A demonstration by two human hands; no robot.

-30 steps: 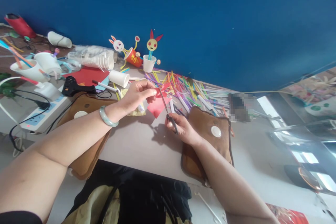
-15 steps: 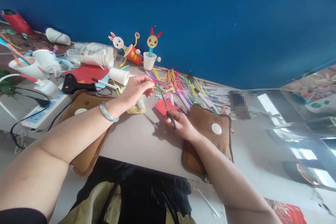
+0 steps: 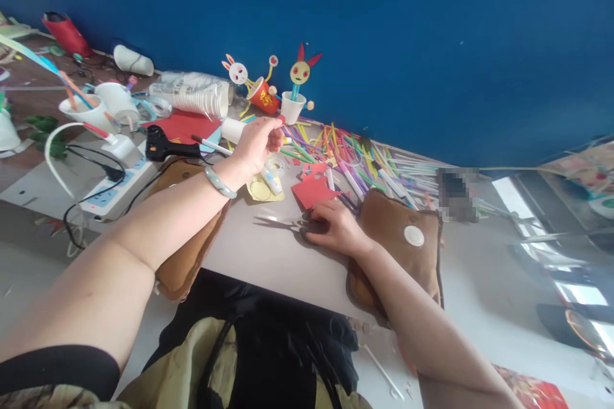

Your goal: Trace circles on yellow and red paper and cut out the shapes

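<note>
Between thumb and fingertips, my left hand (image 3: pixel 260 144) pinches a small red paper piece (image 3: pixel 282 119), held up in front of the white paper cup (image 3: pixel 292 108) with a red-eared face figure. My right hand (image 3: pixel 336 227) is low over the table, its fingers around the handles of scissors (image 3: pixel 281 223); the blades point left and look slightly apart. Just beyond that hand lies a red paper sheet (image 3: pixel 314 186) with cut-outs. A yellow paper piece (image 3: pixel 263 190) with a small white tube (image 3: pixel 271 180) on it rests between the hands.
Colourful strips and sticks (image 3: pixel 345 153) are heaped along the blue wall (image 3: pixel 407 64). Brown cushioned pads (image 3: pixel 398 243) lie on both sides. At left are a black glue gun (image 3: pixel 167 144), a corded power strip (image 3: pixel 118 188), stacked paper cups (image 3: pixel 196 94) and a red cup figure (image 3: pixel 263 97).
My left hand has lifted the red piece away from the scissors, up toward the cup figures. My right hand has lowered the scissors to the table, blades now pointing left. The view has shifted left.
</note>
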